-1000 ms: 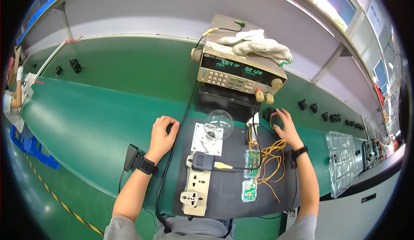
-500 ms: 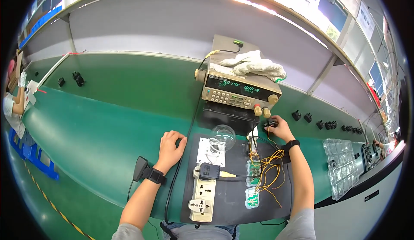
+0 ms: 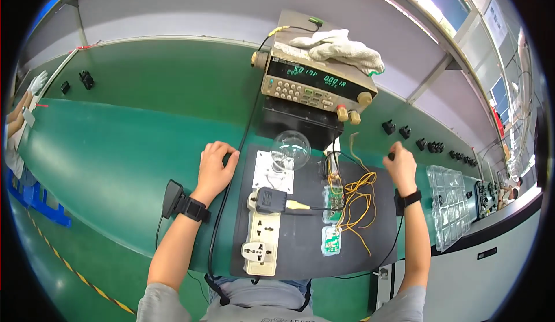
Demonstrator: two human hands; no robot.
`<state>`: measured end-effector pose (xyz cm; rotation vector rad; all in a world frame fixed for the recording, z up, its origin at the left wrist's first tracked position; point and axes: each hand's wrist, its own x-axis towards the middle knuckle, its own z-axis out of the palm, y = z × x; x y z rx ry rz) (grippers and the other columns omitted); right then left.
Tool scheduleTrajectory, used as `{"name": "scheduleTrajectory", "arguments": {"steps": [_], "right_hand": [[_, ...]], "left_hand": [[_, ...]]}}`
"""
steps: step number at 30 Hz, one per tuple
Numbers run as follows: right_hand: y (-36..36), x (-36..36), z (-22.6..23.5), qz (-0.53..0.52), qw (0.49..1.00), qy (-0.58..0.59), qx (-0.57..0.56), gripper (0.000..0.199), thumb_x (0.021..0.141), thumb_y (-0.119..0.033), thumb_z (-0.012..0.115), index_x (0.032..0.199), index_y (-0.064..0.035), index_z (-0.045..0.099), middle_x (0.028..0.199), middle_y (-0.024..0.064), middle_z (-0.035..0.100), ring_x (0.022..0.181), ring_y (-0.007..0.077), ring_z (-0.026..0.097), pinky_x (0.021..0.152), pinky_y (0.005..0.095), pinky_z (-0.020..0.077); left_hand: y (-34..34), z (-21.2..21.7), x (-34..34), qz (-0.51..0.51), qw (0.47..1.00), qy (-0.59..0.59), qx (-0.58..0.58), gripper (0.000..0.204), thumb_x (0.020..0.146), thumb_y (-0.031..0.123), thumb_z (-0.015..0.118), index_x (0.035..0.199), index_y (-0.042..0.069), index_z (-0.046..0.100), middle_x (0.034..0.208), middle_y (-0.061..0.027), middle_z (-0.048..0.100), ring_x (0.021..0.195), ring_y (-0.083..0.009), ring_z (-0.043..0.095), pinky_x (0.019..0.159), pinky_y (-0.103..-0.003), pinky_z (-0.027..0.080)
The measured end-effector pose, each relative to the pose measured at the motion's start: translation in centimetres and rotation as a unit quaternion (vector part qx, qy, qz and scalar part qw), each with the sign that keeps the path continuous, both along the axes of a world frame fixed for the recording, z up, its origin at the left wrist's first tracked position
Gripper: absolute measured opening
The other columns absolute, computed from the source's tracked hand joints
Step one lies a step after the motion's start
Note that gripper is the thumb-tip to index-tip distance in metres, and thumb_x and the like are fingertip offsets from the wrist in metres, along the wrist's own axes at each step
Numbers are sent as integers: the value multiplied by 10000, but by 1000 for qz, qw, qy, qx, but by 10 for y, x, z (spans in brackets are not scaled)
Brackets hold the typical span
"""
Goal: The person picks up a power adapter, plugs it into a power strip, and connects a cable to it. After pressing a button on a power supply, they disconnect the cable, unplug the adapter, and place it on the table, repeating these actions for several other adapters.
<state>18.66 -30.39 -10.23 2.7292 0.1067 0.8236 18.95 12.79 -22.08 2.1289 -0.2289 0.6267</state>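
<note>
My left hand (image 3: 217, 168) rests on the green bench left of a black cable, its fingers curled. A dark bit shows between thumb and forefinger, too hidden to name. My right hand (image 3: 402, 170) is closed around a small black piece (image 3: 392, 156), mostly covered by the fingers, beside the dark mat's right edge. Between my hands, a black power adapter (image 3: 270, 200) is plugged into a cream power strip (image 3: 261, 266). A clear glass bulb (image 3: 291, 150) stands on a white plate (image 3: 263, 174). Yellow wires (image 3: 363, 184) run beside green circuit boards (image 3: 331, 242).
A bench meter (image 3: 315, 82) with a lit display stands on a black box (image 3: 295, 117), a white glove (image 3: 341, 51) on top. Several black plugs (image 3: 405, 132) line the back right. A clear plastic tray (image 3: 448, 206) lies at the right. Another person's gloved hand (image 3: 38, 82) is far left.
My right hand has moved right, away from the wires near the meter, with a small black piece in its fingers. My left hand keeps its place by the cable; the whole view has shifted.
</note>
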Motion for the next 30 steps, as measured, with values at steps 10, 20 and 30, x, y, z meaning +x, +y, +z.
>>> {"name": "scheduleTrajectory", "arguments": {"steps": [10,20,30], "right_hand": [[37,-38,13,70,290,231,926,449,868,-446,571,1092,-59,524,1155,208,534,921,234,596,563,227,525],[155,-125,50,202,760,414,459,795,701,-40,756,1314,-27,250,1126,118,530,799,134,565,550,213,446],[220,-150,9,399,753,433,293,637,717,-43,742,1265,44,430,1072,189,578,798,269,612,595,301,505]], "left_hand": [[-1,0,-12,-25,999,1,28,71,819,130,608,835,60,610,905,-46,560,892,-249,504,791,-350,383],[2,-3,-8,-32,999,-26,29,103,822,177,599,831,76,613,898,-64,560,910,-264,504,769,-377,383],[0,-3,-13,-29,996,-24,79,100,820,174,600,847,78,605,911,-49,529,922,-233,491,803,-360,374]]}}
